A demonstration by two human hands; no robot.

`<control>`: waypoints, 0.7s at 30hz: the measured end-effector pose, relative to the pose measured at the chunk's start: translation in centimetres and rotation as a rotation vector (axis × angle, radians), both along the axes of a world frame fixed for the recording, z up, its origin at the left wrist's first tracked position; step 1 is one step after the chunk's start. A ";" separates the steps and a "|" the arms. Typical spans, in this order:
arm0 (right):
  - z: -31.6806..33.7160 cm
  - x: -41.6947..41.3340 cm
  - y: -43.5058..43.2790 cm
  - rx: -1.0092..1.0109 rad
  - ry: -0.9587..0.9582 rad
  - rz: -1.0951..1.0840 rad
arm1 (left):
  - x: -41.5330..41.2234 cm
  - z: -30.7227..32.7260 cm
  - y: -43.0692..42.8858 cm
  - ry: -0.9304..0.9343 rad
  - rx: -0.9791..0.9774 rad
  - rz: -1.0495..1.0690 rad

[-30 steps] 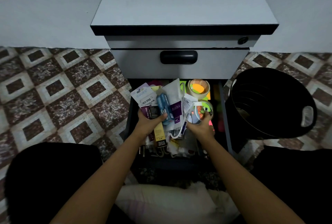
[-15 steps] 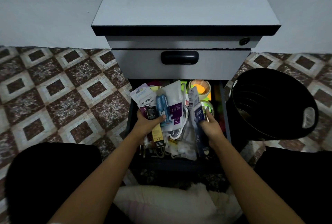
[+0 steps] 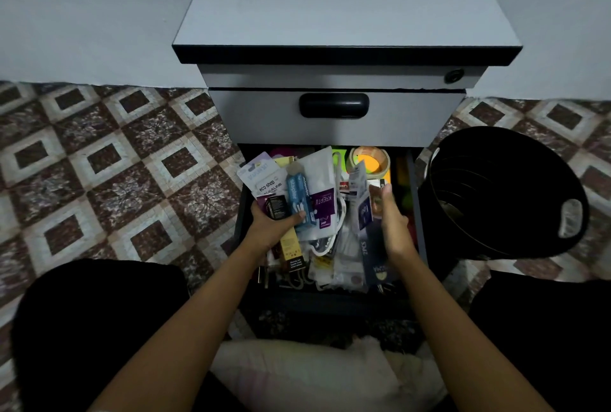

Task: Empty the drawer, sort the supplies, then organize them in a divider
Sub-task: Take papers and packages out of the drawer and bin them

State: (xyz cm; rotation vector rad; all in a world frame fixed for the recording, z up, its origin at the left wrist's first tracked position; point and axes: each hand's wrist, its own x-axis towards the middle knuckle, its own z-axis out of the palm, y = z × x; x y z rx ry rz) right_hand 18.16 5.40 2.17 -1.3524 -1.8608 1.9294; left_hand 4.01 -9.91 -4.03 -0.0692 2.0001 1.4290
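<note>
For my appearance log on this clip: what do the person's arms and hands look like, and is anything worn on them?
The left forearm and right forearm are bare down to the frame's lower edge, with no sleeve in view. The left hand and right hand wear no gloves. No watch, bracelet or ring shows in this dim view.

Heaped plastic-and-card supply packets bury the open dark drawer's floor (lower labels unreadable); the right hand's grip is hidden.
</note>
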 end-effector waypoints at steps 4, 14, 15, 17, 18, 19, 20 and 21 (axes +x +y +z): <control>0.3 -0.3 -0.7 0.093 -0.048 0.098 | 0.1 0.1 0.2 0.018 -0.009 -0.003; -1.3 -1.4 -2.0 0.330 -0.235 0.090 | 0.5 0.5 0.1 0.027 -0.014 -0.025; -1.4 -1.5 -2.0 0.349 -0.262 0.100 | 0.5 0.6 0.1 0.025 -0.014 -0.024; -1.4 -1.7 -2.1 0.375 -0.306 0.126 | 0.6 0.7 0.2 0.021 -0.014 -0.029; -1.5 -1.8 -2.1 0.391 -0.329 0.151 | 0.6 0.8 0.2 0.020 -0.017 -0.038; -1.6 -1.8 -2.2 0.417 -0.355 0.180 | 0.6 0.9 0.3 0.013 -0.019 -0.049; -1.7 -1.9 -2.3 0.451 -0.379 0.205 | 0.6 1.0 0.3 0.011 -0.015 -0.065; -1.7 -1.8 -2.4 0.479 -0.399 0.222 | 0.7 1.2 0.4 0.008 -0.005 -0.079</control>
